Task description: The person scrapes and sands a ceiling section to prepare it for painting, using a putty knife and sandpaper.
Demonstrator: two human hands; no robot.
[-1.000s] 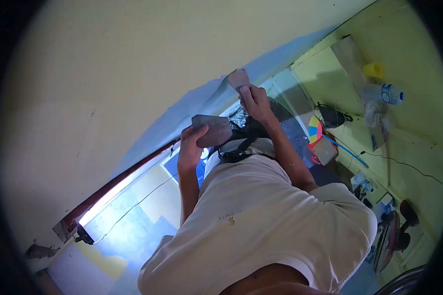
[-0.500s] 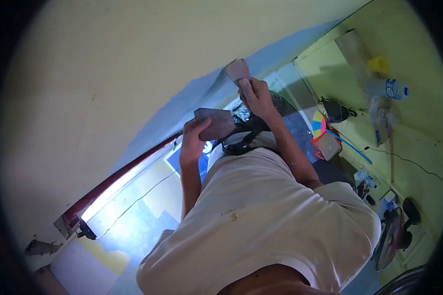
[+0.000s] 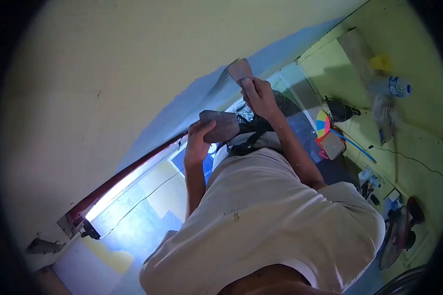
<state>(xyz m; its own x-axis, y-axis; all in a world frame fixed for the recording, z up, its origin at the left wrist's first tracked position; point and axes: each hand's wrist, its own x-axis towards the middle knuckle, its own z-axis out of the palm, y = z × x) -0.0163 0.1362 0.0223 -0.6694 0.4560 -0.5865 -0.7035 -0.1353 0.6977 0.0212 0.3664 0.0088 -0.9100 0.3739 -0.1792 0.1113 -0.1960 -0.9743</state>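
My left hand [image 3: 198,143] is closed on a flat, dark rectangular plate [image 3: 222,127], its thumb across the near edge. Higher up and to the right, my right hand [image 3: 260,98] grips a flat scraper blade [image 3: 240,71] near its lower end. The blade's far edge is at the wall [image 3: 108,88], beside a grey-blue patch [image 3: 182,105] that borders the cream surface. A gap separates the blade from the plate.
A glowing tube light [image 3: 128,179] runs along a red edge at lower left. On the right are a plastic bottle [image 3: 391,86], a yellow cup [image 3: 380,62], a black bag [image 3: 340,110], a colourful round item [image 3: 322,123] and a fan [image 3: 396,238].
Both hands, with the plate and blade, appear slightly further right in the view. The surroundings have shifted slightly too. Both grips are unchanged.
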